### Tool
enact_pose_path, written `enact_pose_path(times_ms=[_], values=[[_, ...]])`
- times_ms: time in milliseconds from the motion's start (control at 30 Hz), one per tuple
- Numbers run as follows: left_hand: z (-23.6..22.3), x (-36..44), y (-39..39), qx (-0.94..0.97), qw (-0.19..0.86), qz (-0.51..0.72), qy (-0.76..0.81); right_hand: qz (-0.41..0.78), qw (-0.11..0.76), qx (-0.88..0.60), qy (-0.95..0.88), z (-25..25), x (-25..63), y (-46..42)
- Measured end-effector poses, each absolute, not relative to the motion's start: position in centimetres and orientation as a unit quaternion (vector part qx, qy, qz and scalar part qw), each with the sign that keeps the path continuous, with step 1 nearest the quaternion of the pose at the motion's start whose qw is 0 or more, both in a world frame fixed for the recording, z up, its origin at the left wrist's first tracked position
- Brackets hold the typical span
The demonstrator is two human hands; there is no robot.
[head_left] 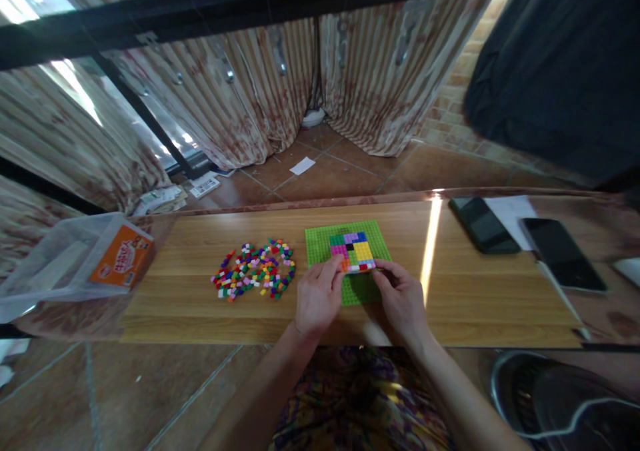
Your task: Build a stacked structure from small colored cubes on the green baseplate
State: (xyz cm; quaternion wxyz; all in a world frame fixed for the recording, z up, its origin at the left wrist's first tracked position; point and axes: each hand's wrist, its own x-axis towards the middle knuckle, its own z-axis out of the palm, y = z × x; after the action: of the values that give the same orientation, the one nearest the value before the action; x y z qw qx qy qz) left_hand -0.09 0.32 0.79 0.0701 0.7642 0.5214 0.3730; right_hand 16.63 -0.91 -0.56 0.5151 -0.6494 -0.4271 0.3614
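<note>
A square block of coloured toy bricks (361, 250), with yellow, green, purple, blue, pink and black patches, is over the green baseplate (320, 238). My left hand (320, 294) is closed, thumb and fingers pinching the block's near left corner. At the near right corner, my right hand (403, 298) pinches the block's edge between thumb and fingers. Whether the block's underside touches the baseplate cannot be made out. To the left lies a loose spread of small coloured bricks (255, 269) on the wooden board.
A clear plastic bin (65, 258) with an orange label stands at the left end of the wooden board (195, 238). Two dark phones (484, 224) and a white paper (513, 211) lie at the right. Striped curtains (250, 98) hang behind. A dark round container (550, 391) stands lower right.
</note>
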Motion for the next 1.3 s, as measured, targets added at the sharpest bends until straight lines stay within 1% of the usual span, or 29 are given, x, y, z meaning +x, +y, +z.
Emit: enact_pose_path(times_ms=[100,267,500,700,967,1133,1300], values=[[0.4,-0.1,0.2,0.765,0.060,0.381,0.516,0.356,0.510,-0.650,-0.437,-0.5,16.7,-1.0],[0.1,0.1,0.1,0.753,0.072,0.385,0.529,0.354,0.513,-0.646,-0.440,-0.4,16.3,-0.9],[0.0,0.4,0.3,0.736,0.078,0.402,0.539,0.260,0.485,-0.678,-0.487,0.5,14.3,0.1],[0.0,0.4,0.4,0.737,0.068,0.406,0.537,0.227,0.468,-0.674,-0.524,0.6,12.7,0.7],[-0.5,0.3,0.5,0.739,0.091,0.403,0.533,0.230,0.463,-0.686,-0.513,0.1,12.5,1.3],[-0.4,0.4,0.6,0.734,0.107,0.400,0.538,0.221,0.476,-0.680,-0.512,0.1,12.4,1.5],[0.2,-0.4,-0.5,0.723,0.118,0.416,0.538,0.280,0.488,-0.664,-0.493,0.1,13.0,1.6]])
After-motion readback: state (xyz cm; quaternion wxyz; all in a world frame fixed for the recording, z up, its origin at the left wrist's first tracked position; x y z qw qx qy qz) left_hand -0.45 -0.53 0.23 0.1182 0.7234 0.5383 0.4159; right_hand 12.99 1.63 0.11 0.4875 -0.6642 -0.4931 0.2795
